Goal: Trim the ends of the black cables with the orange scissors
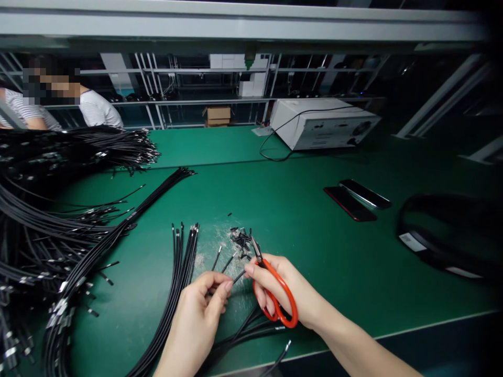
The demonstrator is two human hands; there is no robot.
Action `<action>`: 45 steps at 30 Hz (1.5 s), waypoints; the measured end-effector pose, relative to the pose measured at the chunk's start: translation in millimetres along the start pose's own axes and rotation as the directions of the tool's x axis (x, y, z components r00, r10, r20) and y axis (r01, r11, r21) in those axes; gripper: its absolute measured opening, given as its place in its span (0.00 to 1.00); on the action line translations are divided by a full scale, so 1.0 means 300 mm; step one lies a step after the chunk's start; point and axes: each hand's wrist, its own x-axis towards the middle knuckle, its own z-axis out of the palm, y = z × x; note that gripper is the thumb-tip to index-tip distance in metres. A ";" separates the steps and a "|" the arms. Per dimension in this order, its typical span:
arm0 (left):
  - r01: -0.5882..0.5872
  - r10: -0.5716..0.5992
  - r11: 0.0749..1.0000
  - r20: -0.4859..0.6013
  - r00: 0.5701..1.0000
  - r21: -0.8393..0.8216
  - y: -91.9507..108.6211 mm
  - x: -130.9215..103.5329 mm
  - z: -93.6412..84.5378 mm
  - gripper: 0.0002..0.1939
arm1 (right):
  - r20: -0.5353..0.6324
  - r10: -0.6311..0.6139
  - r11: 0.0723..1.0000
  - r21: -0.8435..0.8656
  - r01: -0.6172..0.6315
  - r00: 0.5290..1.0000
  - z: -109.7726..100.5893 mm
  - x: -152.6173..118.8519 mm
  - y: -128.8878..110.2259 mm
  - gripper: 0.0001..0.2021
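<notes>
Between thumb and fingers, my left hand [199, 310] pinches a thin black cable [239, 276] near its end. My right hand [281, 283] is closed around red-handled scissors [288, 298], their blades pointing up and away from me. Its thumb and fingertip also meet the tip of that same cable. Just beyond the blades lies a small heap of short black cut pieces [240, 238], with pale fine strands scattered about it. A bundle of black cables [184, 256] curves past the left of my left hand, and more cables [251, 330] lie beneath both hands.
Large piles of black cables [70, 152] cover the left of the green table [275, 199]. Two phones [349, 203] and a dark coiled bundle [444, 235] lie right. A white metal-cased device [322, 125] stands at the back. Another person [98, 107] is far left.
</notes>
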 end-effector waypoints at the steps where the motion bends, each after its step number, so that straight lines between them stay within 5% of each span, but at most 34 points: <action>1: 0.005 -0.004 1.000 0.022 1.000 -0.018 0.000 -0.002 0.001 0.18 | 0.007 -0.003 1.000 0.003 0.003 1.000 -0.002 -0.005 -0.002 0.16; 6: 0.030 -0.009 0.991 0.156 0.988 -0.129 0.008 0.001 -0.002 0.18 | 0.022 -0.041 0.997 0.061 0.040 0.999 0.001 -0.011 -0.003 0.14; 11: -0.038 0.038 0.999 0.014 0.999 -0.022 0.017 -0.004 -0.005 0.15 | -0.019 -0.048 0.993 0.111 0.050 0.999 0.019 -0.013 0.002 0.15; 27: -0.076 0.080 0.995 -0.059 0.995 0.072 0.003 -0.020 0.017 0.15 | -0.196 -0.086 0.985 0.134 0.113 0.977 0.075 -0.015 0.046 0.11; 37: -0.229 0.252 0.961 -0.149 0.956 0.156 0.012 -0.016 0.040 0.12 | -0.221 -0.032 0.999 -0.012 0.030 0.975 0.066 -0.017 0.015 0.11; 42: -0.156 0.170 0.983 -0.159 0.973 0.094 -0.004 -0.007 0.040 0.12 | -0.167 -0.043 0.994 -0.105 0.025 0.985 0.041 0.000 0.015 0.13; 45: -0.072 0.071 0.997 -0.123 0.990 -0.010 -0.011 0.004 0.035 0.17 | -0.158 -0.143 0.922 -0.380 0.074 0.977 0.009 0.004 0.013 0.13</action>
